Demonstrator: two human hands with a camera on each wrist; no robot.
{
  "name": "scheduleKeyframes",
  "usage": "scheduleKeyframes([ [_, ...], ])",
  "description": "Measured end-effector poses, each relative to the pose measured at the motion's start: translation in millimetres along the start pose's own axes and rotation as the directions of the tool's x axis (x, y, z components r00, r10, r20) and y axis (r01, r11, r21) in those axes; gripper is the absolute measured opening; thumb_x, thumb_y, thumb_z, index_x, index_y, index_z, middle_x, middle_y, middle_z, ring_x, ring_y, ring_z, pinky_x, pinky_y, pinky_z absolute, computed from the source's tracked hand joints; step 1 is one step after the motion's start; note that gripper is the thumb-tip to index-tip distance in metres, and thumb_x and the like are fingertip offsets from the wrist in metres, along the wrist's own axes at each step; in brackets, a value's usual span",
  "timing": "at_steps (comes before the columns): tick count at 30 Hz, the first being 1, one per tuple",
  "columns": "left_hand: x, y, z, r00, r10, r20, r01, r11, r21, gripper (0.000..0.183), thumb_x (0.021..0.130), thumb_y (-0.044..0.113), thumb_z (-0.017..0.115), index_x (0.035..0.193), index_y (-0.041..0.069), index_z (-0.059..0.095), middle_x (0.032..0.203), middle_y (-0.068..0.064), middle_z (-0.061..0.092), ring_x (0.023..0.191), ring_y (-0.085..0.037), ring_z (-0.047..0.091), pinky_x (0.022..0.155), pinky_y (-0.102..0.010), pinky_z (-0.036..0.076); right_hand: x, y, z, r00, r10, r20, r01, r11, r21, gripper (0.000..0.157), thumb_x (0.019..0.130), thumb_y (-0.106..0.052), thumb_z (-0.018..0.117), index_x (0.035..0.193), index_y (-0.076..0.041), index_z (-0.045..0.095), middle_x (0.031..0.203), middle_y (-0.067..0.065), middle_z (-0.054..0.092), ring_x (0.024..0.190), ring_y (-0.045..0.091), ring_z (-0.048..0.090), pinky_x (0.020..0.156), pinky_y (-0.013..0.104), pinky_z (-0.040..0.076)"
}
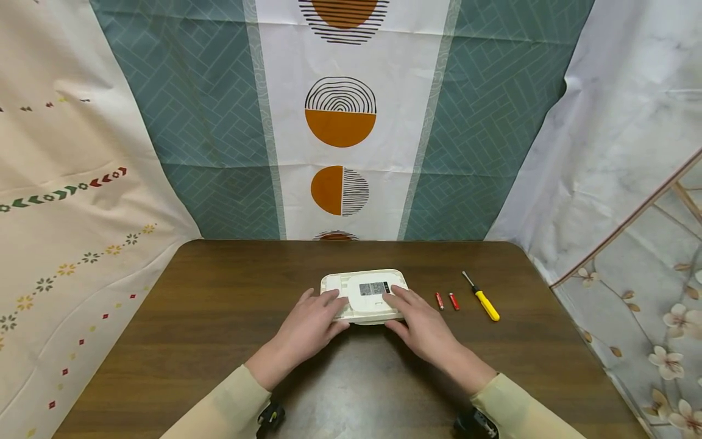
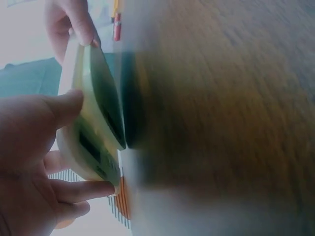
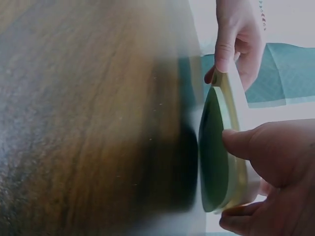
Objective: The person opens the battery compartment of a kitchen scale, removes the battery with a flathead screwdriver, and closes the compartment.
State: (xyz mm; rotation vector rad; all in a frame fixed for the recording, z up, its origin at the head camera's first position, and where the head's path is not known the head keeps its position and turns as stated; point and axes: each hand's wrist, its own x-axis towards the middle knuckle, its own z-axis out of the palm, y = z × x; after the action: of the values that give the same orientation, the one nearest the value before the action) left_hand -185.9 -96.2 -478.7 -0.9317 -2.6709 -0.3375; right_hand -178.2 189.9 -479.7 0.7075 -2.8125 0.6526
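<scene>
A flat white kitchen scale (image 1: pixel 356 303) is turned bottom up, with a grey label on its upward face. In the head view my left hand (image 1: pixel 311 323) grips its left end, fingers on top and thumb at the near edge. My right hand (image 1: pixel 419 320) holds the right end in the same way. In the left wrist view a dark display shows on the scale's (image 2: pixel 81 118) underside. A rounded plate under the scale (image 3: pixel 229 105) faces the table in the right wrist view. Whether it touches the table I cannot tell.
Two small red batteries (image 1: pixel 439 300) lie to the right of the scale on the brown table (image 1: pixel 230 292). Beyond them lies a screwdriver (image 1: pixel 485 305) with a yellow handle. Patterned cloth (image 1: pixel 219 122) hangs behind the table's far edge.
</scene>
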Motion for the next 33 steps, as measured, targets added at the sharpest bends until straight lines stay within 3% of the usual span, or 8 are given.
scheduleKeyframes([
  [10,4.0,-2.0,-8.8,0.985,0.08,-0.153,-0.064,0.992,0.107,0.036,0.106,0.035,0.077,0.132,0.01,0.072,0.125,-0.013,0.077,0.093,-0.036,0.079,0.112,-0.065,0.051,0,-6,-14.4,0.999,0.024,-0.046,-0.021,0.998,0.064,0.053,0.102,-0.025,0.083,0.151,-0.014,0.066,0.157,0.011,0.06,0.136,0.036,0.065,0.102,0.061,0.057],
  [16,6.6,-6.1,-10.7,0.969,0.12,-0.216,-0.089,0.985,0.148,0.032,0.107,0.034,0.076,0.126,0.009,0.069,0.109,-0.008,0.077,0.085,-0.031,0.078,0.114,-0.061,0.051,2,-9,-24.2,0.995,0.042,-0.088,-0.033,0.995,0.092,0.051,0.103,-0.029,0.082,0.15,-0.017,0.066,0.154,0.007,0.059,0.116,0.03,0.071,0.088,0.049,0.06],
  [21,8.9,-7.4,-15.2,0.956,0.129,-0.262,-0.095,0.986,0.136,0.026,0.11,0.033,0.072,0.112,0.009,0.061,0.084,-0.001,0.065,0.073,-0.023,0.07,0.117,-0.057,0.05,5,-11,-30.8,0.992,0.022,-0.128,-0.011,0.996,0.087,0.053,0.106,-0.032,0.078,0.154,-0.014,0.062,0.155,0.008,0.057,0.114,0.03,0.072,0.087,0.051,0.062],
  [26,12.5,-8.2,-18.8,0.94,0.147,-0.308,-0.117,0.987,0.115,0.031,0.115,0.036,0.06,0.104,0.008,0.055,0.073,0.002,0.049,0.067,-0.02,0.061,0.114,-0.054,0.053,8,-12,-34.1,0.991,0.042,-0.127,-0.032,0.996,0.082,0.057,0.109,-0.036,0.073,0.16,-0.017,0.056,0.158,0.007,0.053,0.111,0.031,0.074,0.085,0.051,0.062],
  [30,14.6,-8.3,-20.4,0.94,0.122,-0.317,-0.099,0.991,0.089,0.029,0.114,0.035,0.063,0.104,0.009,0.055,0.071,0.003,0.052,0.07,-0.022,0.066,0.103,-0.048,0.061,11,-12,-34.0,0.988,0.065,-0.137,-0.054,0.995,0.08,0.063,0.108,-0.036,0.075,0.164,-0.019,0.051,0.161,0.01,0.05,0.102,0.033,0.075,0.079,0.05,0.062],
  [33,15.4,-7.2,-22.0,0.956,0.054,-0.289,-0.043,0.998,0.046,0.025,0.111,0.032,0.069,0.105,0.012,0.054,0.073,0.005,0.056,0.073,-0.021,0.067,0.08,-0.04,0.062,13,-12,-32.8,0.984,0.079,-0.157,-0.067,0.995,0.078,0.069,0.107,-0.036,0.077,0.167,-0.02,0.048,0.162,0.012,0.048,0.098,0.034,0.075,0.078,0.051,0.062],
])
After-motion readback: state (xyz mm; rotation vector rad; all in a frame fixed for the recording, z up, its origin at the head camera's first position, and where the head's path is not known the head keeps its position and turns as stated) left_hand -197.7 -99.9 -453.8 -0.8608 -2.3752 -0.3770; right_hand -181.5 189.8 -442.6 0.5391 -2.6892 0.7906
